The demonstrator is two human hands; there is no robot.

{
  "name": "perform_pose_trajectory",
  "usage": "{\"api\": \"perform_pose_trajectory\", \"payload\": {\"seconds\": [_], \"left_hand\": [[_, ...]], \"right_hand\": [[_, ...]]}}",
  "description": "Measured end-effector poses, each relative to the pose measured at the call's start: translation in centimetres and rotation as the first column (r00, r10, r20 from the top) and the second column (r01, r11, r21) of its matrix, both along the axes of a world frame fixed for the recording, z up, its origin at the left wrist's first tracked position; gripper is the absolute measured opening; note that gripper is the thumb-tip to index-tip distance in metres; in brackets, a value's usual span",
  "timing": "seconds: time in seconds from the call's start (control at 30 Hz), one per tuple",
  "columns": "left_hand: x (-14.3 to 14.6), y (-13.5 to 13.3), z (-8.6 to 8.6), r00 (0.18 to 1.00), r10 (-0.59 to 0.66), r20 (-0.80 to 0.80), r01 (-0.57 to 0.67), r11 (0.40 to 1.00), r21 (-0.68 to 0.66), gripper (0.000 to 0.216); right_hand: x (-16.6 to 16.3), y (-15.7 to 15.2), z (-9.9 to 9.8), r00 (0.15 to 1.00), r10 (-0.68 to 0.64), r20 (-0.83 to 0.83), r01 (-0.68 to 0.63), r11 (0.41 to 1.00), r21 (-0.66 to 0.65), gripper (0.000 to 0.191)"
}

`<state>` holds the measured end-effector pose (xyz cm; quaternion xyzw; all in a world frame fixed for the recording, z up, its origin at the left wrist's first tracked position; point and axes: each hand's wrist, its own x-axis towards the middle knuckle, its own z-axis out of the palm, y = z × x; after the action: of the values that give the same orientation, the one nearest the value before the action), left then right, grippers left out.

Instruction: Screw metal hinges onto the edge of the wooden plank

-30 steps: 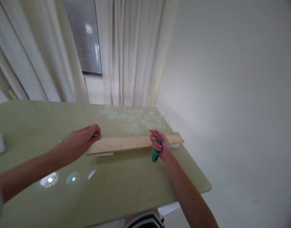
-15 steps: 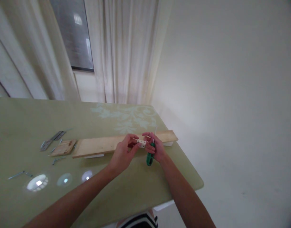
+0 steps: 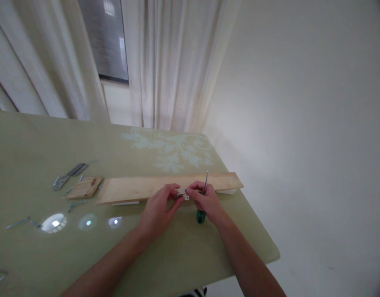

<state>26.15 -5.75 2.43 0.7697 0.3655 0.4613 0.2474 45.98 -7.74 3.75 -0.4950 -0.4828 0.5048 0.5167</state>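
Observation:
A long wooden plank (image 3: 137, 189) lies across the green table (image 3: 84, 247), raised on white blocks. My left hand (image 3: 159, 208) and my right hand (image 3: 207, 202) meet at the plank's near edge, both pinching a small pale metal bracket (image 3: 184, 194). My right hand also grips a green-handled screwdriver (image 3: 201, 214), with its shaft pointing up past the fingers. Both hands are closed.
A small wooden piece (image 3: 83, 187) lies at the plank's left end. Metal hinges (image 3: 69, 175) and loose screws (image 3: 19, 222) lie further left. The table's right edge drops off close to my right arm. Curtains and a window stand behind.
My left hand came from the plank's left end to meet my right hand, carrying the small bracket. Both hands have since lowered it to the plank's near edge.

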Motion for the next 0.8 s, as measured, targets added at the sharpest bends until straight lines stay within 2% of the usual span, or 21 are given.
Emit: {"api": "perform_pose_trajectory", "payload": {"seconds": [0.1,0.17,0.27,0.37,0.5,0.6,0.7,0.8], "left_hand": [[-0.62,0.67,0.11,0.961,0.132,-0.242,-0.065,0.962,0.266,0.019],[-0.89,0.89,0.14,0.93,0.175,-0.322,-0.063,0.942,0.328,0.021],[-1.02,0.95,0.03,0.916,0.147,-0.373,-0.019,0.944,0.328,0.027],[-0.95,0.91,-0.13,0.923,0.084,-0.376,0.022,0.963,0.269,0.031],[-0.68,0.85,-0.13,0.938,0.02,-0.345,0.032,0.989,0.145,0.022],[-0.49,0.79,0.04,0.951,0.023,-0.31,0.007,0.995,0.097,0.019],[-0.48,0.69,0.3,0.955,0.04,-0.293,-0.009,0.994,0.106,0.02],[-0.7,0.67,0.49,0.946,0.072,-0.316,-0.011,0.982,0.189,0.016]], "right_hand": [[-0.12,0.0,0.0,0.993,-0.047,0.111,0.046,0.999,0.01,0.029],[-0.27,-0.05,0.03,0.984,-0.057,0.167,0.053,0.998,0.027,0.026],[-0.5,-0.19,0.13,0.974,-0.055,0.218,0.046,0.998,0.043,0.023],[-0.62,-0.36,0.21,0.97,-0.044,0.24,0.037,0.999,0.036,0.024],[-0.6,-0.42,0.15,0.971,-0.059,0.231,0.054,0.998,0.029,0.028],[-0.55,-0.34,0.07,0.977,-0.065,0.203,0.064,0.998,0.011,0.03],[-0.54,-0.28,0.04,0.986,-0.053,0.16,0.058,0.998,-0.025,0.033],[-0.6,-0.29,0.15,0.993,-0.034,0.11,0.041,0.997,-0.059,0.035]]}}
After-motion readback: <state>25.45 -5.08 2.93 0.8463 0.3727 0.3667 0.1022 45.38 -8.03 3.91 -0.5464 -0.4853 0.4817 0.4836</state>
